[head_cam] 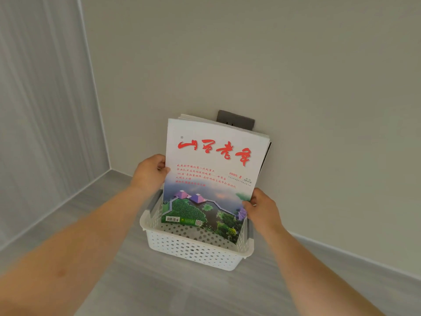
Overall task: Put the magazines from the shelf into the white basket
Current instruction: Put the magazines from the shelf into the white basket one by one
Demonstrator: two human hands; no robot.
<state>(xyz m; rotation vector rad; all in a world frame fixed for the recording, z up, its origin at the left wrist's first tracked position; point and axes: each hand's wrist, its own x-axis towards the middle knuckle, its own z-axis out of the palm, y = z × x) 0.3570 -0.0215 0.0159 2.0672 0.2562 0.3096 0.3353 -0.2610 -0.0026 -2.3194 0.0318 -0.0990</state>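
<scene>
I hold a stack of magazines (211, 169) upright, its lower edge dipping into the white perforated basket (193, 252) on the grey floor. The front cover is white with red characters and a green landscape picture. My left hand (150, 173) grips the stack's left edge, thumb on the cover. My right hand (262, 207) pinches the lower right corner. Several more magazines show behind the front one. The shelf is not in view.
The basket stands close to a plain wall, with a dark wall socket (235, 120) just behind the magazines. A room corner with a pale panelled wall (45, 110) lies to the left. Grey floor (182, 290) surrounds the basket.
</scene>
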